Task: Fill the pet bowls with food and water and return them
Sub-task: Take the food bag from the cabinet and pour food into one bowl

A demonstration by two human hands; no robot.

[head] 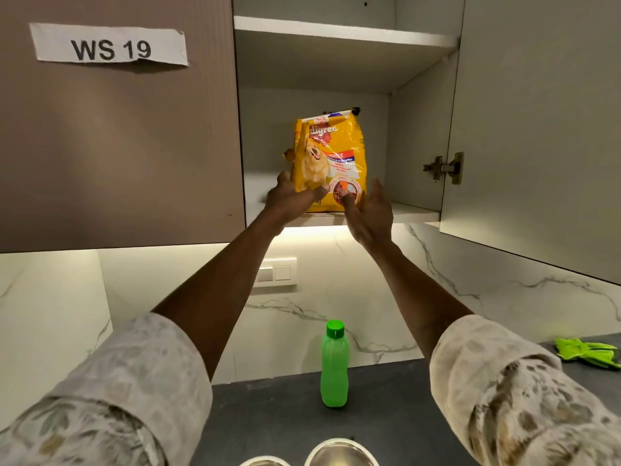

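We note a paper label reading "WS 19" stuck on the closed cupboard door at the left. Beside it the cupboard stands open, and a yellow bag of dog food stands upright on its lower shelf, near the front edge. On the bag we read "digree" and "ADULT", above a picture of a dog; the smaller print is too blurred to read.

The left hand grasps the bag's lower left corner, fingers curled round the edge and thumb across the front. The right hand is spread, its thumb touching the bag's lower right front and its fingers straight along that side; we cannot tell whether those fingers press the bag. A metal hinge joins the cupboard wall to the open door at the right.

Below, on the dark counter, two metal bowls sit at the bottom edge of the view. A capped green bottle stands upright behind them, and a green cloth lies far right. The wall is white marble with grey veins and bears a white switch plate.
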